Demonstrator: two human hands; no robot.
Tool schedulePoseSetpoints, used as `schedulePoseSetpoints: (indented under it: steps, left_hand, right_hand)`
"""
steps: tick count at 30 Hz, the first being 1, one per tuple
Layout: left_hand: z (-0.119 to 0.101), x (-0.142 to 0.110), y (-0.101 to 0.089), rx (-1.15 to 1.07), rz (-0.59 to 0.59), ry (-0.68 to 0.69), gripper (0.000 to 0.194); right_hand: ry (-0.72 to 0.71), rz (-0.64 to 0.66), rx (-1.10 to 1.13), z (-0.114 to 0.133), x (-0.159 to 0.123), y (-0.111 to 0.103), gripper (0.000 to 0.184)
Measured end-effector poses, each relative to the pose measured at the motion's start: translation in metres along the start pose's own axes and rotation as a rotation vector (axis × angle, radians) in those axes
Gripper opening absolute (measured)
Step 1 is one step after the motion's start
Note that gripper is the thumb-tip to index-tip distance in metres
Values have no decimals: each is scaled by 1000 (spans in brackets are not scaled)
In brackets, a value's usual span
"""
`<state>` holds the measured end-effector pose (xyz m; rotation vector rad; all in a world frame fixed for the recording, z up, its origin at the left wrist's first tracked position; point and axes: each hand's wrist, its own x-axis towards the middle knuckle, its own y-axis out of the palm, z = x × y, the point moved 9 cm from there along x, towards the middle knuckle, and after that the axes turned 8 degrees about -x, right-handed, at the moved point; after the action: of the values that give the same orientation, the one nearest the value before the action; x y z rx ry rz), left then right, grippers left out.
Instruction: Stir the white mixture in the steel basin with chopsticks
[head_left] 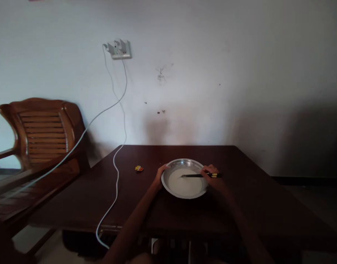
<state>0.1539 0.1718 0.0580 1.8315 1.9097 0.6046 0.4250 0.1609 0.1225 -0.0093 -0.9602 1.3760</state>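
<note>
A wide metal bowl [173, 192] stands on the dark table, with a smooth off-white liquid or batter [185, 186] in its bottom. My left hand [159, 175] grips the bowl's left rim, fingers at the outer side. Over the right rim, my right hand [210, 173] is closed around dark chopsticks [194, 175] with yellow bands near their back end. Their tips reach into the white mixture near the bowl's middle. The pair lies nearly level, pointing left.
The dark red-brown table [135, 198] meets a white wall. A small yellow-and-red trinket [139, 168] lies left of the bowl. One white cable [117, 179] runs over the table from a wall socket [121, 50]; another crosses a wooden chair [44, 132] at left.
</note>
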Motion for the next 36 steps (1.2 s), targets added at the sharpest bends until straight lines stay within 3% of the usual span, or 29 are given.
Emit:
schedulePoseSetpoints:
  steps: [2,4,7,9,14,16,20,22,26,28,32,34,36]
  left_hand:
    - [3,0,1,0,13,-26,35]
    - [5,0,0,6,13,-52,36]
    - [4,1,-1,20,9,-40,33]
    - [1,1,-1,26,12,-9,30]
    - [1,-2,0,30,14,-33,25]
    - [3,-4,0,30,15,-52,27]
    - [2,-2,-1,10,-9,-25,33]
    - [1,0,-1,1,-14,-10,34]
    - [3,2,-2,16,-8,-19,32]
    - [4,1,-5,27,-17,-31,31]
    - [4,-1,-6,37,-28,-33,32]
    - [3,-1,-3,32,-2,-34,34]
    - [3,-2,-1,30,16,-35,34]
  right_hand:
    - [55,-77,22,-9,2,-12,49]
    - [75,-57,92,-13,2,-14,50]
    - [12,80,116,-1,-1,4,42]
    - [-27,98,50,7,-2,13,38]
    - [77,-137,0,-7,-1,-16,49]
    - [94,-82,92,-9,-1,-17,52]
    - [5,96,121,9,-3,7,48]
    - [-6,45,35,12,-3,9,46]
    - [64,-108,12,-2,-2,-11,48]
    - [93,-78,94,-7,-2,-14,48]
    - [15,123,146,6,-6,10,42]
    - [-24,107,72,12,-6,16,40]
    - [-1,10,-3,9,-5,10,43]
